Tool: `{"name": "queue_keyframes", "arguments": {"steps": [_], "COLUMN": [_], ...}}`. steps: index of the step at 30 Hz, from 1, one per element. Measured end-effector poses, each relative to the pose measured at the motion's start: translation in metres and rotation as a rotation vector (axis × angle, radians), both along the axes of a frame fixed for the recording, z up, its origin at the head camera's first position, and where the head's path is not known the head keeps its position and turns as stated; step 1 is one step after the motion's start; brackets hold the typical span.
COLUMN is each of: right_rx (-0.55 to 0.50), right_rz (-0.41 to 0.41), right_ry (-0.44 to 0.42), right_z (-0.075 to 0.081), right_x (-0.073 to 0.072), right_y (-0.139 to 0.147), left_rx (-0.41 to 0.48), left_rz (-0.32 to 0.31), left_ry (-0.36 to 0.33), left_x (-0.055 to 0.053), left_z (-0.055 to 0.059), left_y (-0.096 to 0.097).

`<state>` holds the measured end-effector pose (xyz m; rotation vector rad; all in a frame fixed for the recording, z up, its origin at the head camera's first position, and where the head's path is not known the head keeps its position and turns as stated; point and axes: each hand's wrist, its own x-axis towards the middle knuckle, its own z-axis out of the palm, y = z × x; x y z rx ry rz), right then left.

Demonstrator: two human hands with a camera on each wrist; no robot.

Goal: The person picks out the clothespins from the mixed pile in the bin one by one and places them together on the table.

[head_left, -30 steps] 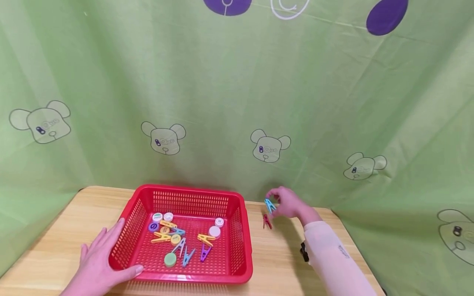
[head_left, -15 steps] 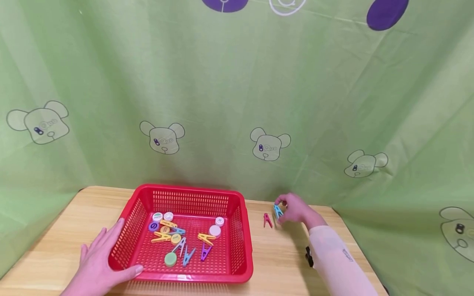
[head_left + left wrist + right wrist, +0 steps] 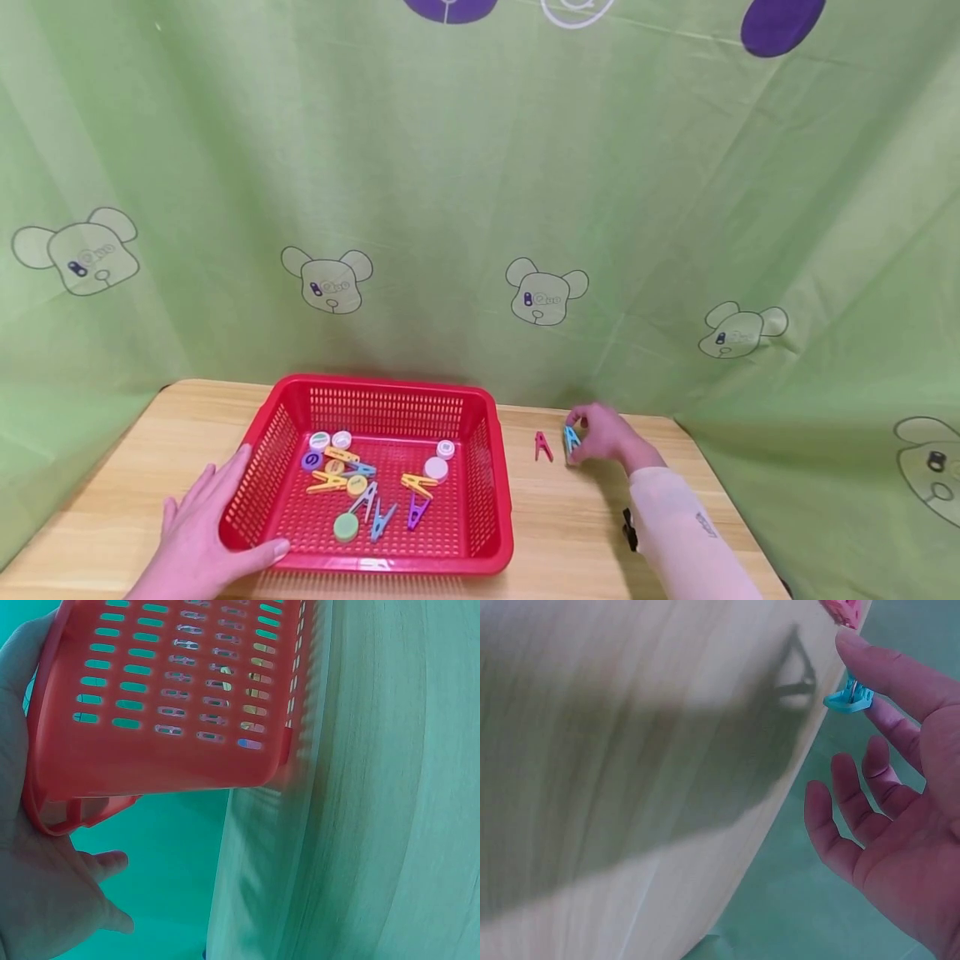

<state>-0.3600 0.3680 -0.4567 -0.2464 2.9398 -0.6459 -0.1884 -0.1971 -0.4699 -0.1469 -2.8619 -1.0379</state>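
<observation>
My right hand pinches a light-blue clothespin between thumb and forefinger, just right of a red clothespin on the table. In the right wrist view the blue clothespin shows between the thumb and forefinger, while the other fingers are spread loosely. A red plastic basket stands to the left. My left hand rests against its left side and near corner, fingers fairly straight and thumb on the front rim. In the left wrist view this hand lies along the basket's rim.
Inside the basket are several bottle caps, such as a green cap and a pink cap, and several clothespins, including a purple clothespin. Behind the wooden table hangs a green curtain.
My right hand has moved right and a little nearer with the blue clothespin, away from above the red one to beside it. The left hand and basket have stayed put.
</observation>
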Motion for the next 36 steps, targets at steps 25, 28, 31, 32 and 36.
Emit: {"name": "queue_keyframes", "arguments": {"steps": [25,28,31,32,36], "right_rx": [-0.083,-0.133,-0.174,-0.18,-0.179], "right_rz": [-0.017,-0.035,-0.045,-0.046,-0.049], "right_ry": [0.021,0.007,-0.007,-0.011,-0.023], "right_z": [-0.03,-0.031,-0.031,-0.032,-0.033], "right_x": [-0.004,-0.002,-0.001,-0.001,-0.003], "right_y": [0.005,0.006,0.007,0.008,0.009], "left_rx": [0.004,0.009,0.012,0.012,0.01], "left_rz": [0.002,0.002,0.002,0.002,0.002], "left_ry": [0.037,0.045,0.05,0.052,0.061], "left_x": [0.001,0.001,0.001,0.001,0.001], "left_z": [-0.002,-0.002,-0.002,-0.002,-0.003], "left_y": [0.001,0.002,0.002,0.002,0.002]}}
